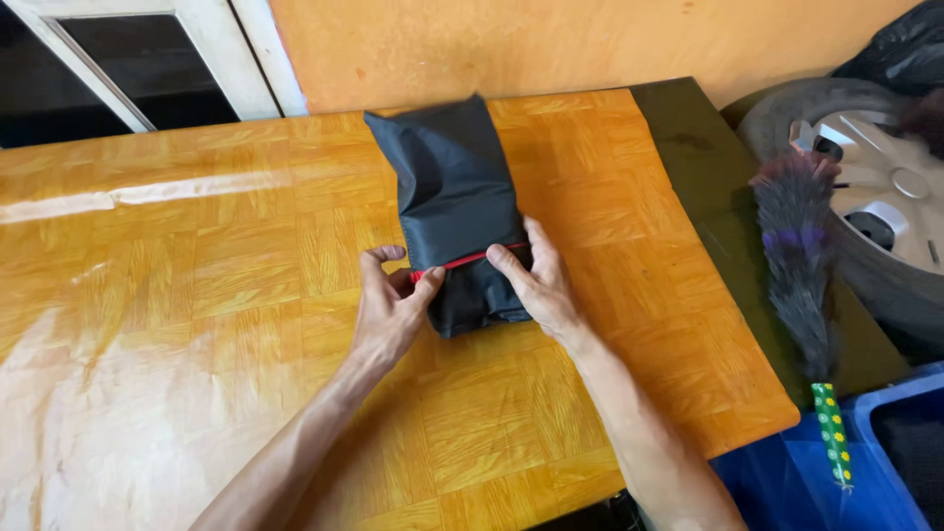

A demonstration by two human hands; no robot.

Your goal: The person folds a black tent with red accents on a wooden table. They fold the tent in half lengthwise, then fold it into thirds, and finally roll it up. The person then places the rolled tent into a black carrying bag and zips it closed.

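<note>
Folded black cloth bundle (pixel 454 211) lies on the orange parquet-pattern table (pixel 197 295), its near end pinched from both sides. Left hand (pixel 388 310) closed on the red band (pixel 470 261) at the bundle's left edge; right hand (pixel 539 283) half-curled, thumb and fingers pressing the bundle's right edge over the band. Feather duster (pixel 798 265) well right of the bundle, tyre with hubcap (pixel 875 197) beyond it.
</note>
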